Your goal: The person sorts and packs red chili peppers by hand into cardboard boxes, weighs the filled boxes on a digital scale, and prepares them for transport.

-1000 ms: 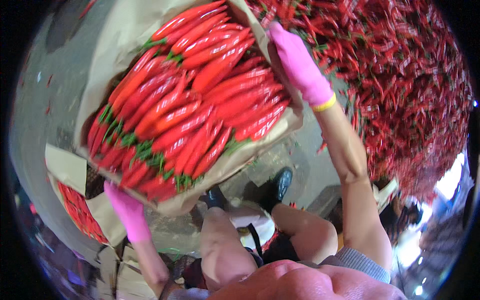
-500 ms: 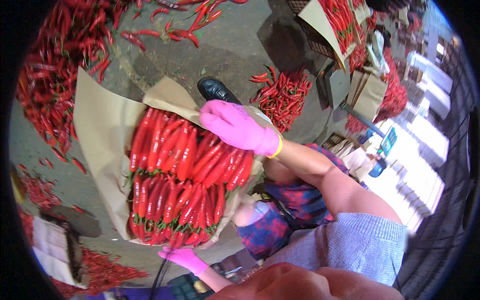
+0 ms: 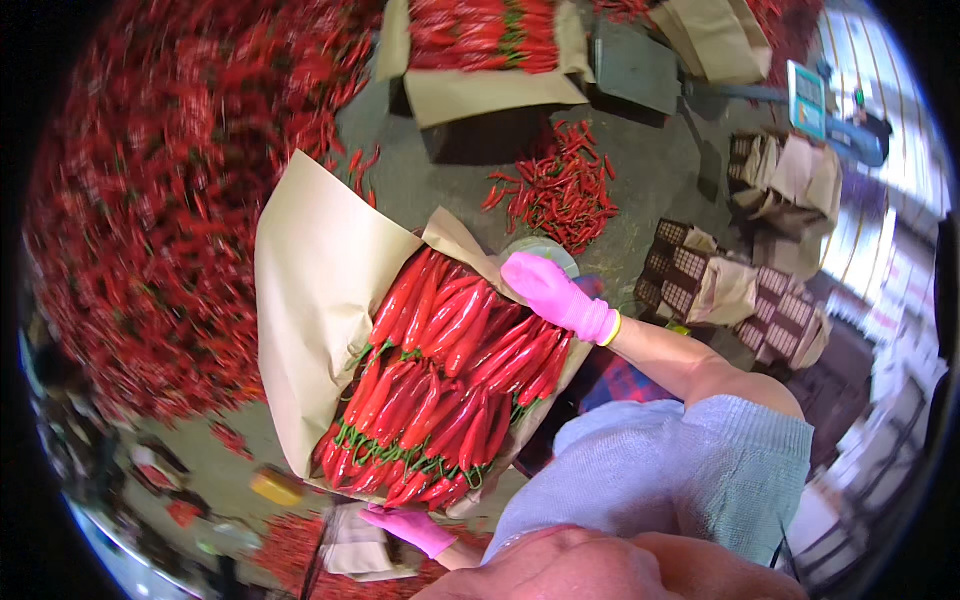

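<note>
A paper-lined crate (image 3: 312, 235) packed with rows of glossy red chillies (image 3: 455, 325) is between my two pink-gloved hands. My right hand (image 3: 548, 288) is closed over its far right rim, on the folded brown paper. At the near end, my left hand (image 3: 412, 528) holds the lower edge, its fingertips partly hidden by the crate. A wide paper flap stands up on the left side. The chillies' green stems point mostly toward the near end.
A large heap of red chillies (image 3: 190, 200) covers the floor at left. Ahead stand another filled crate (image 3: 500, 85), a scale (image 3: 635, 68) and a small chilli pile (image 3: 565, 190). Brown lattice crates (image 3: 690, 275) with paper lie to the right. A yellow object (image 3: 276, 487) sits at lower left.
My view has swung round, and the left chilli heap and far filled crate show differently. Both hands still hold the crate, which now appears farther right in view. My shoe is out of sight.
</note>
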`<move>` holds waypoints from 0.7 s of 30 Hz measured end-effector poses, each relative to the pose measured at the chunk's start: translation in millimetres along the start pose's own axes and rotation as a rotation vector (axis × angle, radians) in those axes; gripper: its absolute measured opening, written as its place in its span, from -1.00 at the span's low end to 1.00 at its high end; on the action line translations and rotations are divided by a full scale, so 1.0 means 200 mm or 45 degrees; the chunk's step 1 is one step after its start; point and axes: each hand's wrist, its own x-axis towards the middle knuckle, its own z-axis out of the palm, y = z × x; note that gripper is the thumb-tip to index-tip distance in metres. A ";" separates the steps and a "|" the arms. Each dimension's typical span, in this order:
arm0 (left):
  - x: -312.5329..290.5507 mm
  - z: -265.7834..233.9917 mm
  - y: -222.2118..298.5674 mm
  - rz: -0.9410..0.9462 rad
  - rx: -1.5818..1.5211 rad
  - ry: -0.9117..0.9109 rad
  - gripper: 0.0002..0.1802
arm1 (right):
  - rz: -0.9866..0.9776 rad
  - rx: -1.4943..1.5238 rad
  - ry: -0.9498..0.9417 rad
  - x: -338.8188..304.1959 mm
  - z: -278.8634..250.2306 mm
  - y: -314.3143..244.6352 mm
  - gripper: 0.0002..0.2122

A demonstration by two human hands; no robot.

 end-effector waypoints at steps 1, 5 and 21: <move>-0.07 0.06 0.08 0.248 0.275 0.158 -0.30 | -0.002 0.055 0.090 -0.16 0.00 -0.06 -0.69; -0.46 0.13 0.37 0.374 0.180 -0.313 -0.36 | -0.098 0.334 0.527 -0.77 -0.34 -0.20 -0.74; -0.88 -0.04 0.92 0.349 0.079 -1.333 -0.37 | -0.443 1.214 0.893 -1.90 -0.41 -0.27 -0.78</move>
